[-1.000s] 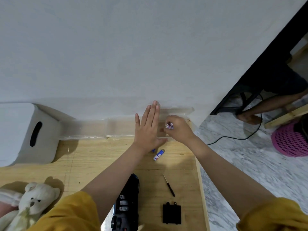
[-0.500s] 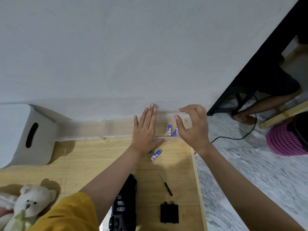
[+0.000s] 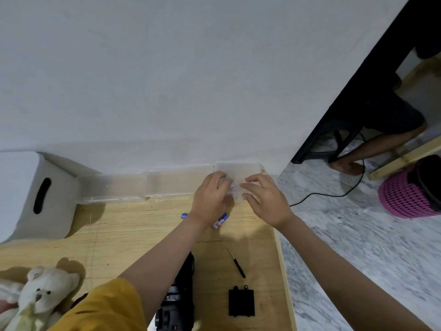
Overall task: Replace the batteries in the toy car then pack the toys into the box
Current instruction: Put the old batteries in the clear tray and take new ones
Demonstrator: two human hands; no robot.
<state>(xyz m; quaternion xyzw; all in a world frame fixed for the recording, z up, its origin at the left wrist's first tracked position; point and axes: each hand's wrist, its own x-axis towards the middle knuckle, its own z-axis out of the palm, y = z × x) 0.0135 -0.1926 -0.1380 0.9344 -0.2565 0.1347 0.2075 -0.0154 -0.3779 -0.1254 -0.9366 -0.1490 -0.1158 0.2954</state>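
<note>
1. Batteries: one blue-and-white cylindrical battery [image 3: 221, 220] lies on the pale wooden tabletop [image 3: 133, 237], just on the near side of the clear plastic lidded case [image 3: 238, 177] that stands against the white wall [image 3: 191, 80]. Its long axis runs diagonally, one end toward the case and the right, the other toward the person.
2. A second blue battery end [image 3: 184, 215] shows just left of the left wrist; the rest is hidden.
3. The left hand [image 3: 210, 199] rests on the case's near left part, its fingers [image 3: 220, 179] loosely curled over the lid; whether they pinch it I cannot tell.
4. The right hand [image 3: 265, 199] is on the case's right side, its fingers [image 3: 253, 181] bent and spread, tips touching the lid.
5. The black toy car [image 3: 181, 297] lies nearer the person than the case, long axis pointing toward the wall, partly under the left forearm.
6. Right of the car lie a thin black screwdriver [image 3: 236, 262] and a flat black battery cover [image 3: 241, 302].
7. A white plush bear [image 3: 45, 292] sits far left of the car; a white storage box [image 3: 31, 194] stands left of the case.
</note>
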